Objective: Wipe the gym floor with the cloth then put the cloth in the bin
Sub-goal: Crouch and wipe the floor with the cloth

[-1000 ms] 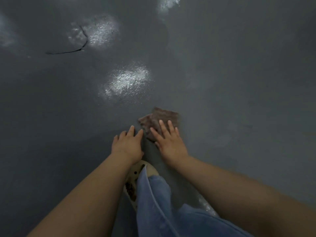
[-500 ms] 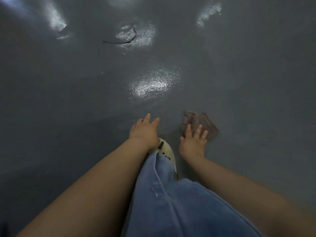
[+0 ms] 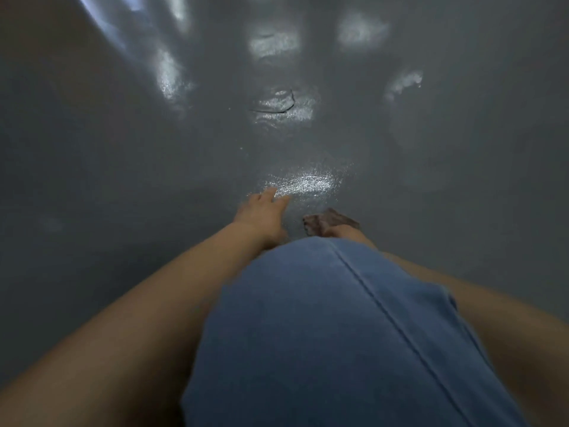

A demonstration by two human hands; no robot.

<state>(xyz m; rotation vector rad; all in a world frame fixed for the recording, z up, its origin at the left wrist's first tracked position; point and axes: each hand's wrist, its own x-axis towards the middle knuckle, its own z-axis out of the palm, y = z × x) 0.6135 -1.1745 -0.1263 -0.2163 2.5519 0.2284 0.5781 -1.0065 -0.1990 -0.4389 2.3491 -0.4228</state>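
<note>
Meanwhile | brown cloth (image 3: 334, 220) lay on grey gym floor (image 3: 123, 180) under right hand (image 3: 338, 231), grip unclear | left hand (image 3: 261, 215) spread flat, just left

Blue denim trouser leg (image 3: 338, 334) filling the lower middle, dark curved crack (image 3: 281, 107) farther off

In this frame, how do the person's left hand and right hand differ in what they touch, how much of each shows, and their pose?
The left hand shows almost whole, while the right hand is mostly hidden behind the blue denim knee. The left hand's fingers reach forward over the bare glossy grey floor and hold nothing; the right hand is on the crumpled brown cloth, though its grip cannot be made out. Both are low near the floor, ahead of the knee.
</note>
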